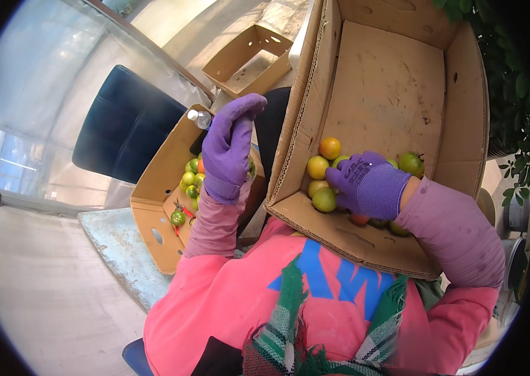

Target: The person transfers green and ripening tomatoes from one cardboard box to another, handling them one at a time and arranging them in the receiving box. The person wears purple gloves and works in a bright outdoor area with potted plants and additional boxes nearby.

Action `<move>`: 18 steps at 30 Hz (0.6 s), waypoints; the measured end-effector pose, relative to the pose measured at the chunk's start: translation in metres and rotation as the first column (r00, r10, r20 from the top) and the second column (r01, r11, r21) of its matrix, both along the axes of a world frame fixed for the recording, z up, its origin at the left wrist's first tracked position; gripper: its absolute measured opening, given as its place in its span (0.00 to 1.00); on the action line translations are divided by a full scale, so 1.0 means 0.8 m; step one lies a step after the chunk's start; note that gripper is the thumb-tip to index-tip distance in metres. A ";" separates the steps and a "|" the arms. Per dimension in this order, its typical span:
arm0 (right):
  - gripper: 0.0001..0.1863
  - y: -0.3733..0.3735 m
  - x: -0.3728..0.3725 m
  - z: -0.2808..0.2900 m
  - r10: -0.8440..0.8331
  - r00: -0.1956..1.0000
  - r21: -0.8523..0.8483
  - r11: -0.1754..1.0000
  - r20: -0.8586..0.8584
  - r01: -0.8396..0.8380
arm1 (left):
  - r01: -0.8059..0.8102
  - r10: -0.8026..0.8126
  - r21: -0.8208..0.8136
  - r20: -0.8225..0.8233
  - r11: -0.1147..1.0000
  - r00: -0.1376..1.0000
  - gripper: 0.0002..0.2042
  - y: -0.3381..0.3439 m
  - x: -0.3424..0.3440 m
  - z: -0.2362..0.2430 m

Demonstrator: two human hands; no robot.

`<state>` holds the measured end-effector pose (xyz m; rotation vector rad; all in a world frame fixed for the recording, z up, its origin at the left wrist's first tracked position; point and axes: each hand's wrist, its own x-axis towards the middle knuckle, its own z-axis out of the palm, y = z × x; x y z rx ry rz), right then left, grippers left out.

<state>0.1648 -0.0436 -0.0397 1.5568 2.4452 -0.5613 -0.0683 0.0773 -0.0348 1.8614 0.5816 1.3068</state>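
Note:
My right hand, in a purple glove, reaches into a large cardboard box tilted in front of me. Its fingers curl down among the tomatoes, against a green tomato and a yellow one; the palm side is hidden. An orange tomato lies just beyond, and a larger green one sits to the right. My left hand, gloved alike, is raised left of this box with its fingers bent and pressed together. Anything inside its grip is hidden from view.
Left of me, a smaller cardboard box holds green tomatoes and red-handled snips. A clear bottle stands at its far edge. Beyond are a dark blue panel and another cardboard box. Leafy plants hang at right.

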 end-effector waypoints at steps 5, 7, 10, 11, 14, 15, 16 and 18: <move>0.18 -0.003 0.018 0.028 -0.027 0.980 0.222 0.973 -0.196 0.071 | -0.422 0.421 0.094 -0.412 0.902 0.808 0.17 0.167 -0.107 -0.110; 0.18 -0.003 0.022 0.035 0.004 0.956 0.341 0.935 -0.294 0.101 | -0.434 0.335 0.077 -0.758 0.898 0.559 0.23 0.218 -0.144 -0.179; 0.13 -0.005 0.029 0.031 0.053 0.927 0.466 0.874 -0.372 0.137 | -0.491 0.349 0.034 -0.746 0.870 0.567 0.25 0.235 -0.152 -0.215; 0.14 -0.005 0.032 0.030 0.034 0.927 0.465 0.871 -0.374 0.156 | -0.460 0.354 0.094 -0.776 0.883 0.522 0.23 0.239 -0.144 -0.207; 0.13 -0.010 0.035 0.032 0.001 0.924 0.446 0.876 -0.384 0.184 | -0.513 0.487 0.198 -0.701 0.835 0.522 0.14 0.235 -0.133 -0.191; 0.13 -0.010 0.036 0.035 0.003 0.920 0.442 0.878 -0.393 0.186 | -0.543 0.478 0.166 -0.720 0.823 0.503 0.13 0.236 -0.138 -0.191; 0.13 -0.010 0.037 0.038 0.003 0.916 0.438 0.879 -0.402 0.190 | -0.571 0.466 0.135 -0.740 0.809 0.485 0.13 0.244 -0.146 -0.194; 0.14 -0.009 0.038 0.041 -0.024 0.916 0.433 0.876 -0.401 0.212 | -0.546 0.379 0.159 -0.869 0.822 0.317 0.19 0.250 -0.143 -0.212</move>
